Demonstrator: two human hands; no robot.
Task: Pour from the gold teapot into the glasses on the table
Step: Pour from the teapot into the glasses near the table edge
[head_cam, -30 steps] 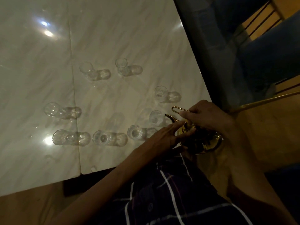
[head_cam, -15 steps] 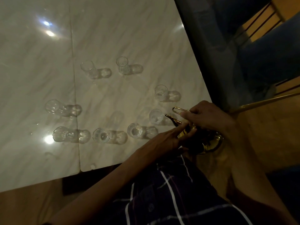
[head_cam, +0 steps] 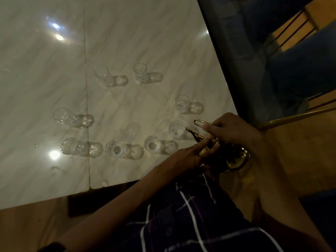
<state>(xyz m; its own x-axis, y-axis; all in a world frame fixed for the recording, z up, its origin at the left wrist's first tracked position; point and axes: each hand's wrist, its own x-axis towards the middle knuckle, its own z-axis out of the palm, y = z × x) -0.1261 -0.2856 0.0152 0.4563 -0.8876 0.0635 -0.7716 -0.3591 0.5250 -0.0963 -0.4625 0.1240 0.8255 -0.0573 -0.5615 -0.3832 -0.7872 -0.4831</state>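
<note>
Our right hand (head_cam: 234,130) grasps the teapot (head_cam: 225,153) handle at the desk's (head_cam: 127,42) right edge; left hand (head_cam: 189,155), fingers straight, steadies it. Spout at the nearest glass (head_cam: 176,128): tip slowly, stay centred.

Polished gold metal teapot (head_cam: 234,157) gleams beneath the fingers; clear glass glasses (head_cam: 176,128) beyond the fingertips stand on a glossy marble-look table (head_cam: 54,70).

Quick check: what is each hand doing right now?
Left hand: open, straight fingers resting on the gold teapot.
Right hand: closed on the teapot's handle.
</note>
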